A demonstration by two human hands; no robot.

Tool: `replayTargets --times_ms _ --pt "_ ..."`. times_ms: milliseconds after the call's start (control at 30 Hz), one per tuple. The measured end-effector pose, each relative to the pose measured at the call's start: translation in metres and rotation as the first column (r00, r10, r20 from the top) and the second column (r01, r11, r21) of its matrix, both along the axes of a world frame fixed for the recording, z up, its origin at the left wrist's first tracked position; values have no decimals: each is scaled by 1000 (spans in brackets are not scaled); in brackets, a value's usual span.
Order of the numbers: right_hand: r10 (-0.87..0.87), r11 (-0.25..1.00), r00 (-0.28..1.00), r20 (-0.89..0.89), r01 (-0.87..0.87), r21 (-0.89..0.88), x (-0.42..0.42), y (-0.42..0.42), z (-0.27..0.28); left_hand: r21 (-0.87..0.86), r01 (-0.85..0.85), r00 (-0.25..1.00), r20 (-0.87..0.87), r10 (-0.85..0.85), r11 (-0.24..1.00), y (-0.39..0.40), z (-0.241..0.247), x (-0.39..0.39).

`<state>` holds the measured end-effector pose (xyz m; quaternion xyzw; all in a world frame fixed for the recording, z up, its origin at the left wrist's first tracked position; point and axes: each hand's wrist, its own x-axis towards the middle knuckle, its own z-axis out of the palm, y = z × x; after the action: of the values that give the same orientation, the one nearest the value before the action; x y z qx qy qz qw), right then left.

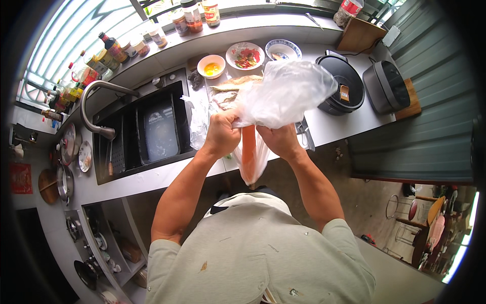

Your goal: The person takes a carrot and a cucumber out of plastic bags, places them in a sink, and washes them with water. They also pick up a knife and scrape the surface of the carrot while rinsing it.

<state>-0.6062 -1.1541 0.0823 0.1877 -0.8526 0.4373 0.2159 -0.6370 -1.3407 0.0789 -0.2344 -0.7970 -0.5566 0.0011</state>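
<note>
My left hand [224,131] and my right hand [279,138] both grip a thin clear plastic bag [290,93] over the counter's front edge. The bag's loose top billows up and away beyond my fists. Below them its lower part hangs with a long orange item [248,152] inside, perhaps a carrot. Behind my left hand, a crumpled plastic bag [198,123] lies beside the sink. Further back stand a bowl of raw egg [211,69], a plate of cut peppers [246,57] and a blue-patterned bowl [283,49]. The bag hides part of the counter.
A black sink [142,125] with a basin of cloudy water and a curved faucet [91,106] is at left. Sauce bottles [112,47] and jars line the window ledge. At right are a round black appliance [341,85], a dark grey appliance [385,87] and a wooden board [410,98].
</note>
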Motion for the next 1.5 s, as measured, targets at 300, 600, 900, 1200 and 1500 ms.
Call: replayTargets --times_ms 300,600,900,1200,1500 --pt "405 776 699 590 78 -626 0 2 -7 507 -21 719 606 -340 861 -6 -23 1" --pt "534 131 629 565 599 -790 45 -47 -109 606 -632 489 795 -358 483 36 -147 86" --pt "530 229 693 490 439 -869 -25 -33 -51 602 -360 303 798 -521 713 1 -102 32" --pt "560 118 732 390 395 -911 -56 -27 -41 591 -424 368 805 -466 686 9 -82 11" --pt "369 263 816 446 368 -892 -94 12 -72 565 -351 212 824 -525 746 11 -69 8"
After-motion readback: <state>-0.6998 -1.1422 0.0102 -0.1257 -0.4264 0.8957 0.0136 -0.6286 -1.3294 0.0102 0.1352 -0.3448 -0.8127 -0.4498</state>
